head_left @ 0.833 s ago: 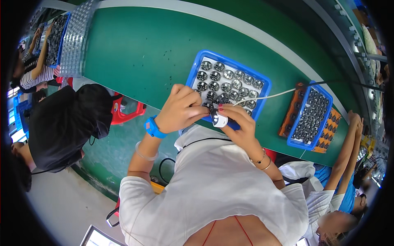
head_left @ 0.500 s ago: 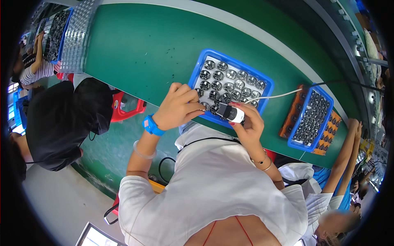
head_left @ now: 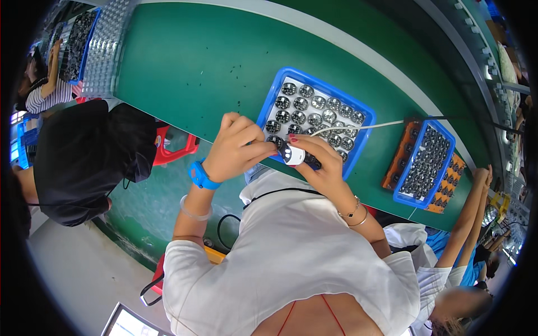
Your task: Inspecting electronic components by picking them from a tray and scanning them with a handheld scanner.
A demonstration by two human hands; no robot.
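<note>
A shallow blue tray [head_left: 329,89] rests on the green table before me, with rows of round, shiny black-and-clear parts [head_left: 314,119] on its white lining. Over its near edge, my right hand [head_left: 324,165] is closed around a small white-and-black handheld device [head_left: 293,155] with a white cable [head_left: 384,125]. The device's dark end points toward my left fingertips. My left hand [head_left: 238,148] is beside the tray's near left corner, thumb and finger pinched together close to a round part there. Whatever the pinch holds is too small to make out.
At right, a second blue tray [head_left: 406,196] full of similar parts overlaps orange trays [head_left: 393,159]. Clear moulded trays [head_left: 103,53] stand at the table's left end. Small black bits [head_left: 234,69] lie scattered. A red stool [head_left: 163,150] and a person in black [head_left: 92,162] are left; another person's arms [head_left: 468,207] reach in right.
My right hand has moved left with the device, bringing it close to my left fingertips. My left hand has shifted slightly left, still pinched. The tray sits nearly as before.
</note>
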